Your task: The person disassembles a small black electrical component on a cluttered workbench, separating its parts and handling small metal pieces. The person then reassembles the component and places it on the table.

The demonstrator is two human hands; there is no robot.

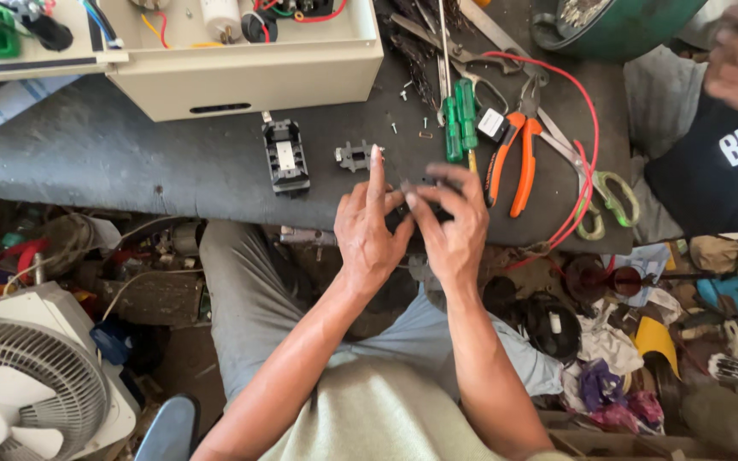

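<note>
**Both hands on a small black part at the worktop's near edge**

The left hand (371, 229) and right hand (450, 224) meet over the near edge of the dark worktop (130, 162), fingers closed around a small black part (424, 198) held between them — the left index finger sticks straight up, and most of the part is hidden by the fingers. The part sits just above the worktop's front lip, over the person's lap.

Open room lies to the left of the hands, where the worktop is bare up to a black rectangular switch block (285, 157) and a small dark bracket (354, 156) just beyond the left fingertips. The right side is crowded: orange-handled pliers (510, 162) lie just beside the right hand, green-handled screwdrivers (461, 124) behind them, a red wire (587, 162) looping past scissors with pale green handles (608, 201). A cream metal box (249, 64) with its wiring exposed stands at the back, well apart from the hands.

Another person's dark sleeve (719, 171) reaches in at the far right (not touching the tools). Below the worktop the floor is cluttered — a white fan (32, 384) at the left, rags and scraps at the right.
</note>
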